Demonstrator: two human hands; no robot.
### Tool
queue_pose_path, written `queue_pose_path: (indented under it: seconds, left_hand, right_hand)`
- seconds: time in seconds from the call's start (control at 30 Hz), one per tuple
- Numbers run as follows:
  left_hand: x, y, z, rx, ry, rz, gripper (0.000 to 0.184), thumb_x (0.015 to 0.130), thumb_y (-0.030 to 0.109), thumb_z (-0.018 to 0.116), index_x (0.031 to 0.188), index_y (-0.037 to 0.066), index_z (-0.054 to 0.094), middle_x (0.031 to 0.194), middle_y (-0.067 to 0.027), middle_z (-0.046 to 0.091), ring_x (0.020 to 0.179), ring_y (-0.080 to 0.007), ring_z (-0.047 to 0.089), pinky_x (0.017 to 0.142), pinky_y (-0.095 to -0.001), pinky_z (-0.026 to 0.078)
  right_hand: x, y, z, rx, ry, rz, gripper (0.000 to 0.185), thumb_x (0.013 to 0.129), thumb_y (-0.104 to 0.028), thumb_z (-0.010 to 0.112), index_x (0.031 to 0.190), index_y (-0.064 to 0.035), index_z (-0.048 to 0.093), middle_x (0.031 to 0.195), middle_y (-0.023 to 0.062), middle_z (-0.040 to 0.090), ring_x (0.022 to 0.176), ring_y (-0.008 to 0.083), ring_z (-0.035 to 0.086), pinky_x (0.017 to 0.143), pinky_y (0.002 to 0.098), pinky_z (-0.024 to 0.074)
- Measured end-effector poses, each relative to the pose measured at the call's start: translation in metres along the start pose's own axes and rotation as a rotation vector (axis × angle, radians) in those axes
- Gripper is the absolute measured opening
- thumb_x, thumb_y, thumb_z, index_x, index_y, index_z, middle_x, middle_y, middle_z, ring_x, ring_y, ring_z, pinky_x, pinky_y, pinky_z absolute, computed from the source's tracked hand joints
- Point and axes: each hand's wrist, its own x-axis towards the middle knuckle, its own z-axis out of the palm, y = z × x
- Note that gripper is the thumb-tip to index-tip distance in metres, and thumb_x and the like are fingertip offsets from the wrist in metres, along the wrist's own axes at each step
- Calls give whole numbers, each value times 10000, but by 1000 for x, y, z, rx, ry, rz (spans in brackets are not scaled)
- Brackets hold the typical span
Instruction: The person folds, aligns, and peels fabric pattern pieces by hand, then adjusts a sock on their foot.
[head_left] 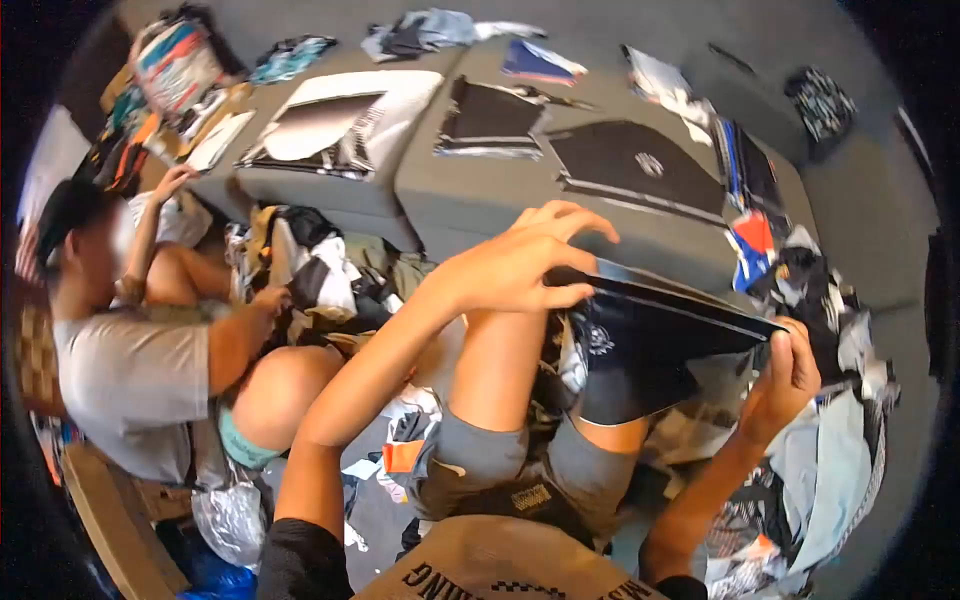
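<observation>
A black cloth panel (650, 345) with a small white emblem hangs above my lap, its upper edge stretched between my two hands. My left hand (530, 255) has the panel's left corner between thumb and a finger, while its other fingers spread in the air. At the panel's right corner, my right hand (788, 380) is closed in a pinch. Behind the panel, on the grey bench, lies a dark shaped panel (640, 165) with a light emblem. Left of that is a smaller black cloth piece (490, 118) with pale edges.
Scissors (565, 99) lie on the grey bench (480, 195). White and dark cloth pieces (345, 110) are on its left part. A person (140, 360) sits at my left beside a cloth heap (310, 265). Scraps (820, 310) pile up at right.
</observation>
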Motion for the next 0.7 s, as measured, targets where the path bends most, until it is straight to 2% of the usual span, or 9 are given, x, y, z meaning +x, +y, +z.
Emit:
queue_pose_path:
  seconds: [0.1, 0.23, 0.4, 0.57, 0.63, 0.7]
  left_hand:
    - [-4, 19, -41, 31, 31, 13, 112, 788, 179, 650, 827, 74, 648, 1272, -69, 480, 1182, -283, 386, 998, -416, 308]
    - [-1, 45, -81, 67, 17, 130, 117, 784, 174, 682, 782, 59, 658, 1235, -62, 512, 1143, -271, 432, 955, -399, 355]
    - [-6, 63, -112, -15, 62, 103, 122, 785, 164, 686, 781, 44, 667, 1182, -62, 541, 1065, -256, 480, 899, -380, 397]
    - [-16, 32, -122, 142, 52, 49, 118, 797, 155, 673, 788, 37, 672, 1134, -70, 557, 1000, -234, 502, 848, -358, 424]
    - [-12, 2, -130, 215, 19, 15, 132, 804, 157, 665, 788, 26, 672, 1072, -81, 573, 940, -228, 517, 824, -347, 439]
    - [-4, -31, -144, 260, -11, 4, 123, 804, 151, 650, 800, 33, 684, 1020, -80, 588, 899, -236, 542, 800, -350, 455]
  right_hand:
    - [23, 1, 13, 106, 0, 5, 112, 811, -14, 551, 878, 44, 621, 875, 109, 608, 829, 185, 522, 791, 277, 400]
    - [45, 1, 22, 340, -9, 91, 182, 881, -56, 555, 1014, 57, 603, 954, 97, 619, 841, 122, 571, 791, 204, 426]
    - [67, -5, 40, 414, -45, 107, 229, 884, -95, 584, 1064, 46, 595, 963, 77, 629, 820, 98, 589, 771, 181, 440]
    - [81, 10, 68, 375, -92, 199, 224, 873, -98, 598, 1050, 39, 608, 950, 72, 637, 809, 96, 583, 769, 188, 444]
    - [97, 30, 87, 342, -220, 242, 230, 867, -104, 610, 1047, 38, 617, 943, 72, 642, 795, 96, 580, 763, 197, 453]
    - [110, 48, 111, 327, -221, 260, 227, 864, -106, 613, 1040, 37, 621, 926, 67, 640, 778, 93, 573, 741, 200, 454]
